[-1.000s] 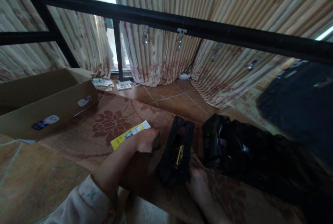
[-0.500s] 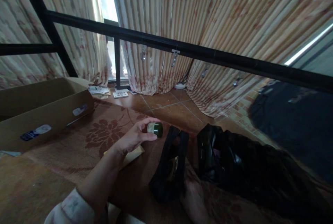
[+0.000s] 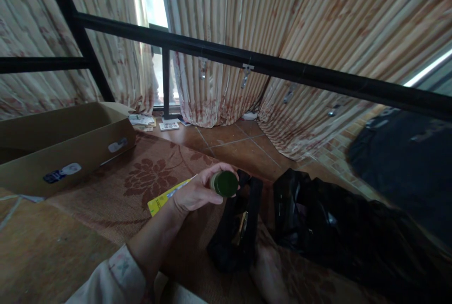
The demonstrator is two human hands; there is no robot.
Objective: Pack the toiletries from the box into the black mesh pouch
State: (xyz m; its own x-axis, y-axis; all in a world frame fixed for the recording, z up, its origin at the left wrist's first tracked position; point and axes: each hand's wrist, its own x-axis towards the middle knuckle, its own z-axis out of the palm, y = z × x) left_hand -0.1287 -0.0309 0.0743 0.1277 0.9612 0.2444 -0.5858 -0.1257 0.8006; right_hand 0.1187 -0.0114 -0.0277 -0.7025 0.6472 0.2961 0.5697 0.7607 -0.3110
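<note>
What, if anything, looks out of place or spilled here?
The loose papers look slightly out of place, lying untidily on the tiled floor near the curtains. I see no spill, and the green jar in the left hand shows no obvious damage.

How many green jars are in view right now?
1: the green jar is in the left hand, near the open black pouch. Others may be hidden inside the pouch or the large black bag.
</note>
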